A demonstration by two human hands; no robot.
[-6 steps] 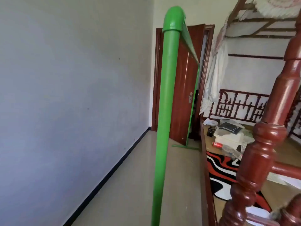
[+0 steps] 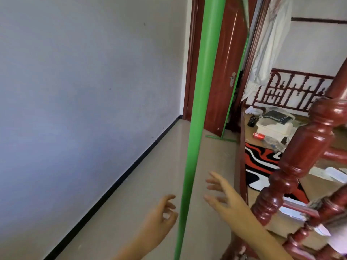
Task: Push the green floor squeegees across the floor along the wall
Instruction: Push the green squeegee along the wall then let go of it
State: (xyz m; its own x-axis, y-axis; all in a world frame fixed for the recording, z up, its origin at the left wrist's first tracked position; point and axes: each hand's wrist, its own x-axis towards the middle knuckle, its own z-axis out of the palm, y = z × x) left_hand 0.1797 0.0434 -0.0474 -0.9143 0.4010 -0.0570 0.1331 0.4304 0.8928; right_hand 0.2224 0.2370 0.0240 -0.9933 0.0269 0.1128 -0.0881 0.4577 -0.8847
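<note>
A thick green squeegee handle (image 2: 197, 128) stands nearly upright close in front of me, running from the top of the view to the bottom edge. A second green squeegee (image 2: 231, 102) leans by the brown door farther off, its blade (image 2: 220, 138) flat on the tiled floor. My left hand (image 2: 161, 218) is just left of the near handle, fingers loosely curled, not touching it. My right hand (image 2: 223, 194) is just right of the handle, fingers spread, holding nothing.
A grey wall (image 2: 84, 91) with a black baseboard (image 2: 120, 182) runs along the left. A red wooden bed post (image 2: 308, 156) and bed rail (image 2: 242, 166) crowd the right. A brown door (image 2: 223, 72) stands open at the far end. The beige floor strip (image 2: 150, 184) lies between wall and bed.
The view has tilted down and moved closer. Both hands have come into view on either side of the near green handle.
</note>
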